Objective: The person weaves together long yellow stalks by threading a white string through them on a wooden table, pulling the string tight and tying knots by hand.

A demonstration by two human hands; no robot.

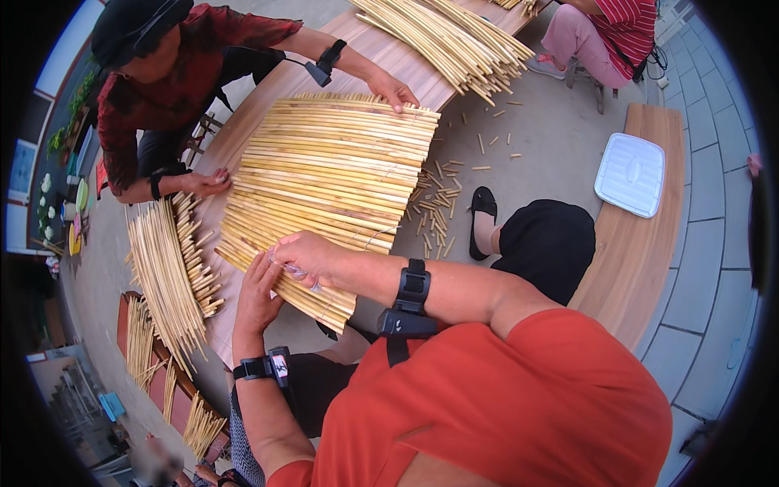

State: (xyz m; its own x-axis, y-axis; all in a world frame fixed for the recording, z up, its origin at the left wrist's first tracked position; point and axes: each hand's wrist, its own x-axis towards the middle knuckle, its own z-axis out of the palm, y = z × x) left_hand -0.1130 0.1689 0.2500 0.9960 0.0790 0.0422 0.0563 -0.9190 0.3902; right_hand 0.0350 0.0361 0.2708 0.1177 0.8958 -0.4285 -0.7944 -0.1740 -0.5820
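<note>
A mat of yellow sticks (324, 174), laid side by side and tied with thin thread, slants across the table and overhangs its near edge. My left hand (258, 294) is at the mat's near left edge, its fingers closed on the border sticks. Right beside it, my right hand (307, 255) is closed around a crumpled clear bundle (304, 276), perhaps thread or plastic, just above the mat. A loose thread (380, 235) curls up from the mat's right side. Across the table, a co-worker's one hand (393, 91) presses the far edge; the other hand (211, 183) is by the left edge.
Loose stick bundles lie on the wooden table (231, 154): one pile (446, 40) at the far end, another pile (166, 272) at left. Short offcuts (438, 203) litter the floor. A bench (641, 268) with a white lidded box (631, 174) stands at right. Another person sits at far right.
</note>
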